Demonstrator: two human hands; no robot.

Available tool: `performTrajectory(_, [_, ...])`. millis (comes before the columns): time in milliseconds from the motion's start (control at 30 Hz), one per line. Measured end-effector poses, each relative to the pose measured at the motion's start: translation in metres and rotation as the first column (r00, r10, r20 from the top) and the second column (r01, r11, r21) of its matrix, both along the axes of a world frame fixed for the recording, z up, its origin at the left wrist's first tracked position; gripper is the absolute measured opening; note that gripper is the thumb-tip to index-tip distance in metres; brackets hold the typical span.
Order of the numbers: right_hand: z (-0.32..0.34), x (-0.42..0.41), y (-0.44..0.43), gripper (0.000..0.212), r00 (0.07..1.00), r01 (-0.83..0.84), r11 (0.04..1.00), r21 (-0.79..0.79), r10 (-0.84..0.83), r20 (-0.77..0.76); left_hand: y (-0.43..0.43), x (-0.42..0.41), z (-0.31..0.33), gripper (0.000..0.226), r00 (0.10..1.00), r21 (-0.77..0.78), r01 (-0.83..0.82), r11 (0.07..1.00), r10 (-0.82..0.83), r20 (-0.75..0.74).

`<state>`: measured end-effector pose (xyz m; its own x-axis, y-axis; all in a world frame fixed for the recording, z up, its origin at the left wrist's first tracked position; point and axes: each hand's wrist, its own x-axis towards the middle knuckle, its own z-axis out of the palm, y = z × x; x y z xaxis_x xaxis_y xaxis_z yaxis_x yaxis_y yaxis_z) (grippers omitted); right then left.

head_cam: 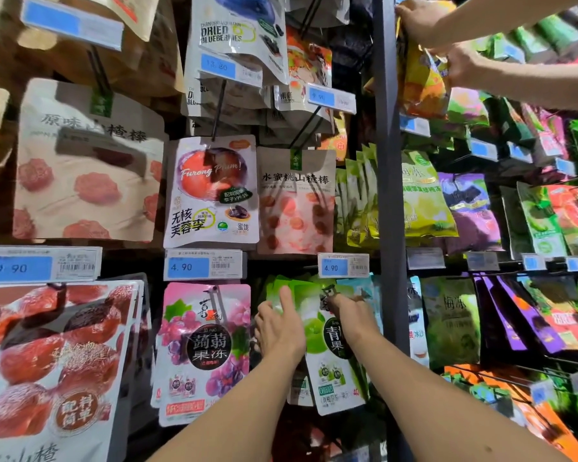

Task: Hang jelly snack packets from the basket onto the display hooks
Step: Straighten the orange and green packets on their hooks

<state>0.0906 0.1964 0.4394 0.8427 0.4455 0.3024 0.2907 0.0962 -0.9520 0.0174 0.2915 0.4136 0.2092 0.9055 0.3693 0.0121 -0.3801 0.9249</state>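
A green-and-white jelly packet [327,365] hangs at the front of a row of like packets under a 4.90 price tag [343,265]. My left hand [281,328] lies against its upper left side, thumb raised along the packet's top. My right hand [351,315] pinches the packet's top by the hook's end [329,290]. A pink grape jelly packet [204,348] hangs on the hook just to the left. The basket is out of view.
Dried-fruit and hawthorn packets fill the hooks above and to the left. A grey upright post [389,181] divides the rack. On its right, another person's two hands [424,21] handle an orange packet [421,81] at the top, above several more hanging packets.
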Motion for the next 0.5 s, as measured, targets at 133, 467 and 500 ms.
performTrajectory(133, [-0.001,-0.002,0.000,0.045,0.999,0.034,0.998,0.051,-0.035,0.014,-0.001,-0.005,-0.001,0.080,0.999,-0.019,0.050,0.999,-0.050,0.018])
performTrajectory(467, [-0.005,0.008,0.005,0.027,0.991,0.082,0.987,0.140,-0.096,0.091,-0.002,-0.007,-0.003,0.067,0.992,-0.031,0.119,0.992,-0.118,0.048])
performTrajectory(500, [-0.005,0.008,0.004,0.029,0.989,0.089,0.988,0.125,-0.103,0.105,0.000,-0.008,-0.002,0.063,0.991,-0.036,0.122,0.992,-0.120,0.057])
